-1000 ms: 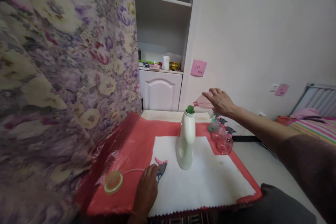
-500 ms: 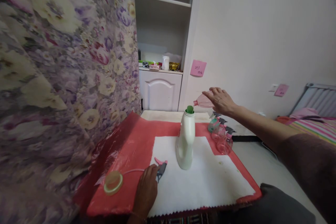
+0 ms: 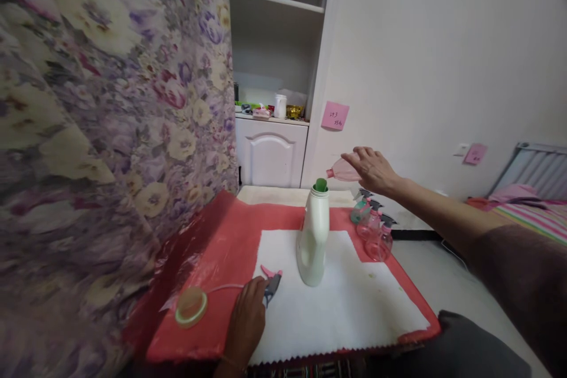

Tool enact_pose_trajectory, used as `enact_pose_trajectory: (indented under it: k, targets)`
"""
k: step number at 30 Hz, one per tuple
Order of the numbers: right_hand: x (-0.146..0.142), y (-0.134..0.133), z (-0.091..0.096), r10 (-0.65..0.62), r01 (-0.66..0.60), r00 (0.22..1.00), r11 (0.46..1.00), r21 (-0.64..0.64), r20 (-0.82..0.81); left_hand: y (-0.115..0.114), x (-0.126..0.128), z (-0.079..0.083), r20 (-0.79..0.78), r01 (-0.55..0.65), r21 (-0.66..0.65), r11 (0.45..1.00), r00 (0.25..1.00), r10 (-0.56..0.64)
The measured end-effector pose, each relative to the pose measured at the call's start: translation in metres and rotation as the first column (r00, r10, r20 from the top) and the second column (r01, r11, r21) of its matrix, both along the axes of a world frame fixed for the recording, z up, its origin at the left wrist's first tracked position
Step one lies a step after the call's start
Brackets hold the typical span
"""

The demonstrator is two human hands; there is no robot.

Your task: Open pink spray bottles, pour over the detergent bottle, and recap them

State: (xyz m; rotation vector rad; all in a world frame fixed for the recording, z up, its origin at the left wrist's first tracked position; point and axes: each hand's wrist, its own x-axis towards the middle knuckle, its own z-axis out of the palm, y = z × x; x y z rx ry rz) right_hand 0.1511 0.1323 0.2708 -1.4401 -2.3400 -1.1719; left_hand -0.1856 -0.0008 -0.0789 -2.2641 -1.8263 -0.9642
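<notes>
My right hand (image 3: 374, 168) grips a clear pink bottle (image 3: 345, 171) lying nearly level in the air, its open neck pointing left. That neck is just above and right of the green insert (image 3: 321, 184) in the mouth of a pale green jug (image 3: 313, 242). The jug stands upright on a white sheet. Down at the front, my left hand (image 3: 248, 319) is closed around a spray head (image 3: 271, 288) with a pink trigger, grey body and a thin pale tube running left. My fingers hide part of the spray head.
Several pink and green spray bottles (image 3: 378, 242) stand along the table's right edge. A round pale green cap (image 3: 191, 307) lies at the front left on the red cover (image 3: 225, 248). A floral curtain (image 3: 133, 130) hangs close on the left; a white cabinet (image 3: 272, 153) stands behind.
</notes>
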Motion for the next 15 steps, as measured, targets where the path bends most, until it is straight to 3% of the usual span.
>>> enact_pose_trajectory:
  k: [15]
  targets:
    - [-0.0015,0.0002,0.0019,0.014,-0.014,1.0,1.0,0.017,0.024,-0.0012,0.0,0.0033,0.032,-0.006,-0.02,1.0,0.999,0.006]
